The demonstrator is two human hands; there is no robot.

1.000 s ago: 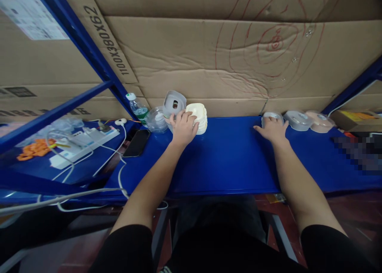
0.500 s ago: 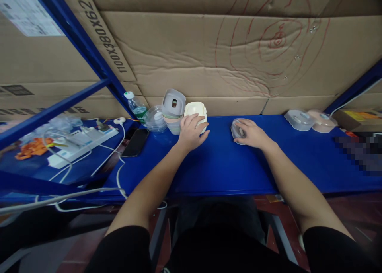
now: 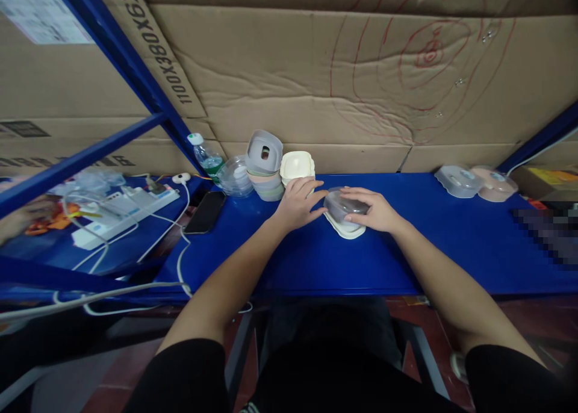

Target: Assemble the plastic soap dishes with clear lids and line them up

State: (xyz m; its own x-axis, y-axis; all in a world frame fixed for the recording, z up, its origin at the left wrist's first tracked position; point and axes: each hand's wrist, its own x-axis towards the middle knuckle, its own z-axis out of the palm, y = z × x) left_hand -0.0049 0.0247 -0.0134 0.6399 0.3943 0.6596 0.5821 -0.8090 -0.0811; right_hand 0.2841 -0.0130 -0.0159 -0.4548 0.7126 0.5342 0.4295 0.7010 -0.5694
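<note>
A clear domed lid (image 3: pixel 338 203) lies over a cream tray (image 3: pixel 345 229) on the blue table. My right hand (image 3: pixel 377 211) grips the lid from its right side. My left hand (image 3: pixel 298 203) has its fingers spread, with the fingertips near the left edge of the lid and tray. Behind my left hand stand cream containers (image 3: pixel 297 161), partly covered by the fingers. Left of them is a stack of pastel bowls (image 3: pixel 268 185) with a grey piece with an oval hole (image 3: pixel 264 152) on top.
Clear round lids (image 3: pixel 235 177), a water bottle (image 3: pixel 206 157) and a black phone (image 3: pixel 205 212) sit left. Lidded containers (image 3: pixel 458 181) stand back right. Another person's hand (image 3: pixel 29 217) is by orange material beyond a power strip (image 3: pixel 124 217).
My right hand has brought the clear lid leftward. A cream tray now lies under it, and my left hand has come slightly right and off the cream containers. Another person's hand has appeared at the far left.
</note>
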